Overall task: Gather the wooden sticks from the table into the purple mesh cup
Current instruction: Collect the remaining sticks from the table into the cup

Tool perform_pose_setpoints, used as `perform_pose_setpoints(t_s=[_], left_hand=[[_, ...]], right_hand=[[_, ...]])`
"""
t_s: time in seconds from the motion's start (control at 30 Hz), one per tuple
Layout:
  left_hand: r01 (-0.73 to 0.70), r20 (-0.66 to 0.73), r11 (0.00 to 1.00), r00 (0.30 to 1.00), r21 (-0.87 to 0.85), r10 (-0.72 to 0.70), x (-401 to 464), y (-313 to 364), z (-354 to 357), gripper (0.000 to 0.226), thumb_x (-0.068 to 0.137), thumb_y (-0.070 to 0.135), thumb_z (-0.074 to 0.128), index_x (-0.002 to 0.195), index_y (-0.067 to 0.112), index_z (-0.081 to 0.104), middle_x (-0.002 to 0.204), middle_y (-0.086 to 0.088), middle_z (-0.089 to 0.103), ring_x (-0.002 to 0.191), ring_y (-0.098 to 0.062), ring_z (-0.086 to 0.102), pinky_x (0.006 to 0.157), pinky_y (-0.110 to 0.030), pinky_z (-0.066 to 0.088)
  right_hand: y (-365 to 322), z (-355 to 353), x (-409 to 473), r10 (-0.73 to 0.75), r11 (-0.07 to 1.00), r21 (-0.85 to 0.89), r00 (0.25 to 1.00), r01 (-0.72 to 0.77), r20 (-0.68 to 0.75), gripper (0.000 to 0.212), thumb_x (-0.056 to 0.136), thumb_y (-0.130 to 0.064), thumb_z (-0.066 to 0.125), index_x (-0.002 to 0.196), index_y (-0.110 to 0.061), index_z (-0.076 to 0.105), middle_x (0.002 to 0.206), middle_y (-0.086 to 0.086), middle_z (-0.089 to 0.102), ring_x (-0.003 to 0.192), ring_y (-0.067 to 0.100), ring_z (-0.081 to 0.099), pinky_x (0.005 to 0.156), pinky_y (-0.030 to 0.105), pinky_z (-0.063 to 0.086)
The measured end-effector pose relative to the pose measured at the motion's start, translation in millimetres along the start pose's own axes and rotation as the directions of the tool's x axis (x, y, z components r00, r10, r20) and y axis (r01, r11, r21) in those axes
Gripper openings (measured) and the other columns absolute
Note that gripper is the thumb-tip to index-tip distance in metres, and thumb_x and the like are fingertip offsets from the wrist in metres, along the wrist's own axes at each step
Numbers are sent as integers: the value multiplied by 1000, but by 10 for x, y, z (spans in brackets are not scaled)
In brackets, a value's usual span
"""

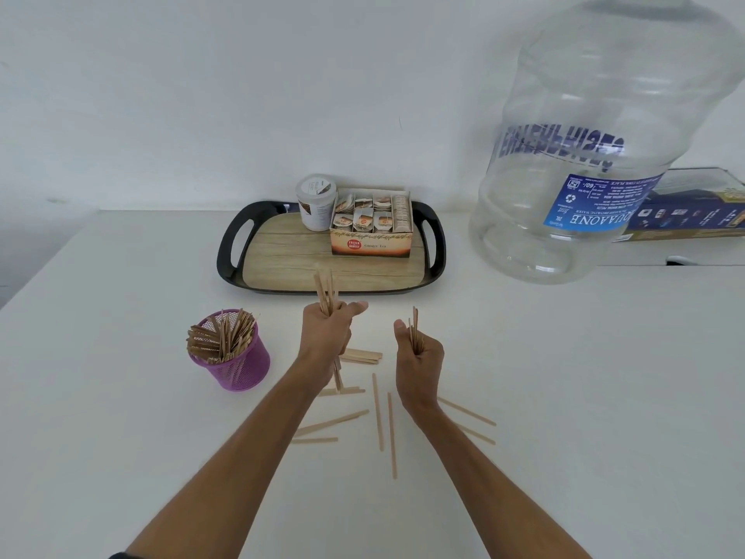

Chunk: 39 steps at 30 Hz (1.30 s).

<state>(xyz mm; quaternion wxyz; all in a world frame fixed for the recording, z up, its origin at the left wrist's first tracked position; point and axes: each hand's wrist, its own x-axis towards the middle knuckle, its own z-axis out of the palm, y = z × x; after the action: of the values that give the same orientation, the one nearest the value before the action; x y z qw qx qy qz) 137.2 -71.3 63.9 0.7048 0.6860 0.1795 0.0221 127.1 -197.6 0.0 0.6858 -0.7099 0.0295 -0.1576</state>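
The purple mesh cup stands on the white table at the left, packed with wooden sticks. My left hand is just right of the cup, shut on a bundle of wooden sticks that pokes up out of the fist. My right hand is further right, shut on a smaller bundle of sticks. Several loose sticks lie scattered on the table below and between my hands, some partly hidden under my wrists.
A black tray with a wood-look base sits behind my hands, carrying a tea-bag box and a white jar. A big clear water bottle looms at the upper right, with a dark blue box behind it.
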Motion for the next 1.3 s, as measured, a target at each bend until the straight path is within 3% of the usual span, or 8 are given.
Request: perform_pose_setpoints(t_s=[0.1, 0.23, 0.4, 0.67, 0.93, 1.07, 1.17, 1.3], left_hand=[[-68, -9, 993, 998, 98, 69, -18, -59, 21, 44, 81, 22, 73, 56, 10, 39, 50, -3, 28, 44, -14, 24, 47, -26, 30], [-92, -7, 993, 996, 77, 93, -68, -183, 70, 35, 80, 22, 72, 58, 7, 50, 53, -7, 39, 45, -13, 31, 49, -27, 32], [-202, -81, 976, 974, 86, 209, -119, -315, 105, 47, 86, 19, 70, 56, -2, 40, 54, -10, 33, 50, -22, 29, 50, -29, 33], [-354, -106, 934, 928, 36, 356, -223, -381, 160, 55, 98, 36, 48, 62, -5, 45, 52, -6, 38, 48, -18, 33, 46, -28, 29], [-351, -140, 931, 921, 99, 363, -263, -533, 186, 57, 90, 47, 52, 62, -3, 48, 51, -7, 42, 47, -18, 37, 48, -31, 34], [-335, -188, 931, 915, 144, 358, -276, -607, 177, 57, 88, 43, 58, 58, -1, 37, 51, -15, 33, 47, -20, 31, 47, -34, 32], [-305, -217, 936, 915, 177, 339, -295, -642, 179, 51, 90, 35, 61, 53, 10, 36, 46, -4, 30, 45, -14, 29, 45, -28, 31], [-273, -228, 949, 925, 160, 305, -315, -695, 201, 53, 91, 29, 62, 48, 15, 34, 42, 5, 31, 40, -9, 29, 42, -21, 32]], right_hand=[[7, -5, 5, 23, 1000, -3, 1000, -23, -4, 57, 98, -14, 58, 53, -8, 23, 49, 4, 21, 46, 14, 19, 50, 31, 23], [-6, -7, -12, 30, 999, -17, 1000, -30, 3, 57, 98, -12, 57, 52, -18, 25, 48, -1, 21, 46, 13, 19, 49, 31, 22], [2, -20, -7, 35, 999, -39, 999, -35, -4, 56, 98, -16, 57, 52, -18, 26, 48, 3, 22, 47, 17, 21, 49, 34, 24], [21, -4, -13, 48, 998, -41, 999, -48, 4, 57, 100, -18, 55, 53, -6, 24, 49, 7, 24, 46, 22, 21, 46, 36, 21], [28, -7, -4, 68, 996, -61, 998, -68, -12, 56, 100, -20, 54, 51, -10, 28, 47, 4, 26, 45, 19, 23, 46, 33, 21], [31, -4, -4, 71, 996, -59, 997, -72, -13, 55, 100, -21, 54, 52, -8, 29, 48, 6, 26, 45, 18, 24, 46, 32, 22], [51, 2, -2, 73, 995, -64, 997, -74, -12, 57, 100, -22, 54, 56, 3, 29, 50, 10, 27, 47, 22, 24, 47, 33, 22], [31, 3, -4, 67, 996, -59, 998, -67, -3, 57, 100, -20, 55, 55, -1, 26, 49, 9, 25, 47, 21, 22, 46, 31, 21]])
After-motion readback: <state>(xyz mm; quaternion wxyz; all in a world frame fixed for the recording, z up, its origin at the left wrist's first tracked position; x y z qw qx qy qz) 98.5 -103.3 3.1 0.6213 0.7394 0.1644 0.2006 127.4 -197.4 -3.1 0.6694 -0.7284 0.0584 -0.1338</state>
